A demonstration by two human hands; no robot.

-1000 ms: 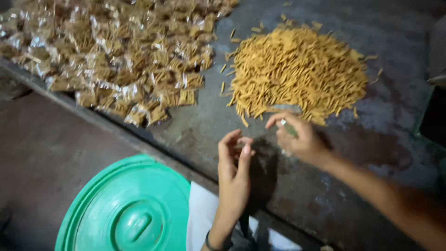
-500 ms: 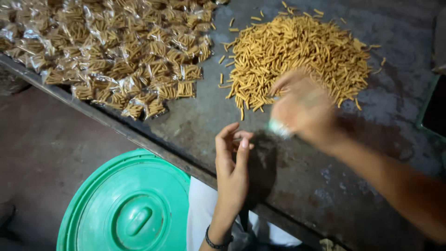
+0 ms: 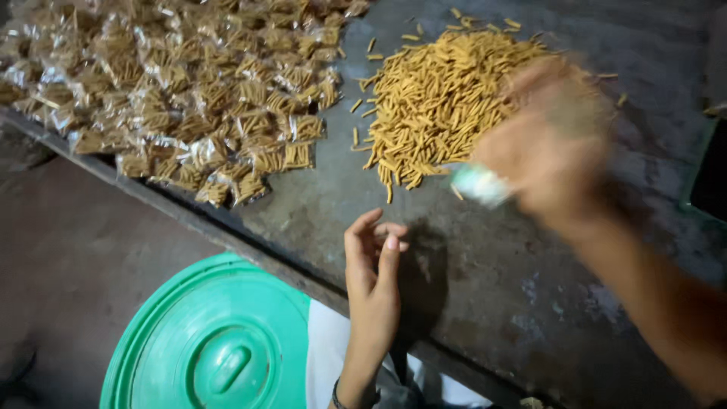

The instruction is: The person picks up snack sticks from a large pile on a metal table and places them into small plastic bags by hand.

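My left hand (image 3: 371, 280) rests upright on the grey table (image 3: 492, 303), fingers loosely curled and apart, with nothing visible in it. Blurred by motion, my right hand (image 3: 553, 136) hangs over the near right edge of a heap of loose yellow-brown snack sticks (image 3: 432, 98). A small pale plastic bag (image 3: 481, 184) sticks out of its fingers toward the left. To the left of the heap lie several small clear packets filled with the same sticks (image 3: 189, 98).
A round green lid with a handle (image 3: 219, 348) sits below the table's front edge, beside a white cloth (image 3: 326, 356). A dark object (image 3: 712, 174) stands at the right edge. A reddish floor (image 3: 68, 250) lies at the lower left.
My right hand has risen from the table near my left hand and swung up to the stick heap with the pale bag. My left hand's fingers have loosened.
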